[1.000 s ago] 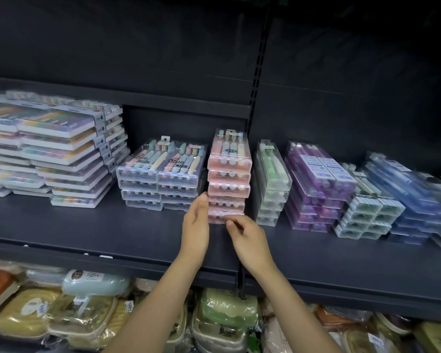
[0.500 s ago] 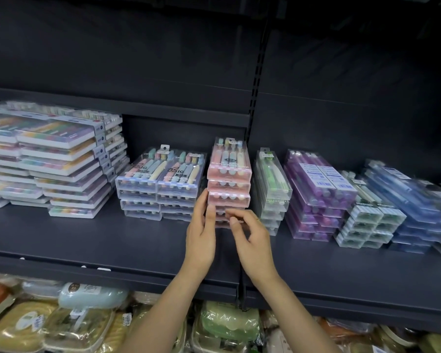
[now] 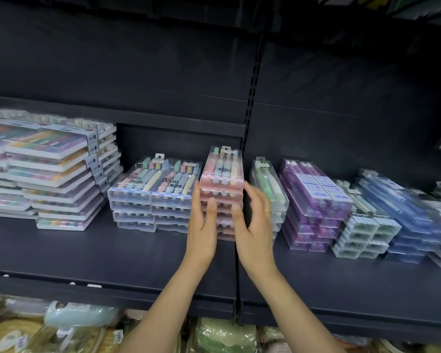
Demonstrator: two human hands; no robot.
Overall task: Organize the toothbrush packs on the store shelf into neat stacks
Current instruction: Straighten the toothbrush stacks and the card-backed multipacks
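closely flanking pink stack (image 3: pixel 222 189): pastel packs (image 3: pixel 154 197), green packs (image 3: pixel 266 186).

I see one long shelf (image 3: pixel 87 253) with stacks of toothbrush packs in a row. At the far left stand the flat-pack stacks (image 3: pixel 46 171), well forward. Right of them are two low stacks (image 3: pixel 154 197), side by side and touching. Just right of those stands the tall stack (image 3: pixel 222 184), in front of the shelf upright (image 3: pixel 250 98). My left hand (image 3: pixel 201 225) lies on its left front, my right hand (image 3: pixel 252 222) on its right front. Next to the right come a narrow stack (image 3: pixel 267 189), a wide stack (image 3: pixel 313 205), a short stack (image 3: pixel 364 233) set further forward, and an end stack (image 3: pixel 405 212). Under the shelf, bagged goods (image 3: pixel 222 335) lie on a lower level.
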